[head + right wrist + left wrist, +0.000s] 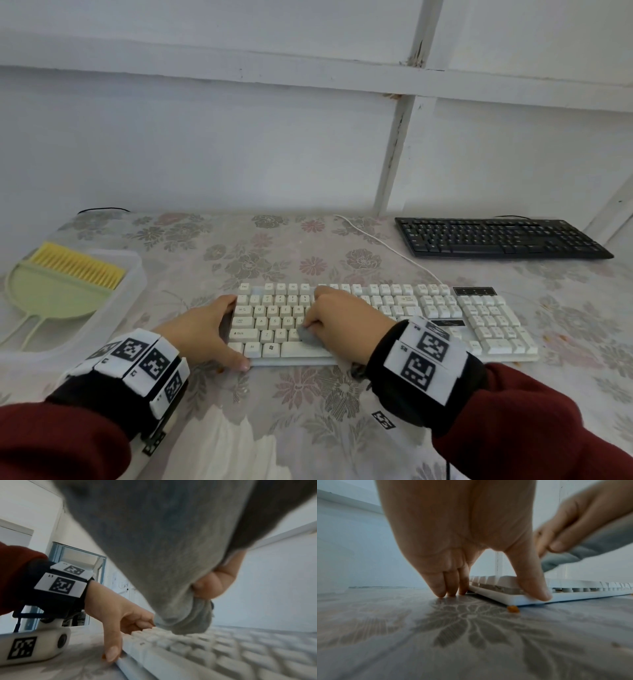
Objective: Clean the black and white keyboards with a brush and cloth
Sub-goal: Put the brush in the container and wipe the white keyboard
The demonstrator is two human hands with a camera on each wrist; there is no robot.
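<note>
Your right hand (337, 320) clutches the grey cloth (307, 335) on the white keyboard (383, 322), while your left hand (202, 330), fingers straight, braces its left end.

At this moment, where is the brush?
In the head view, the yellow brush lies far left in a clear tray, on the green dustpan.

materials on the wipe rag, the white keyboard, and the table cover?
Cloth: soft grey fabric, probably knit or microfibre; it bunches and folds in the right hand.
White keyboard: looks like matte moulded plastic, with rigid keycaps and a hard-edged frame.
Table cover: floral print, probably under a clear plastic sheet, judging by its faint sheen; not certain.
</note>
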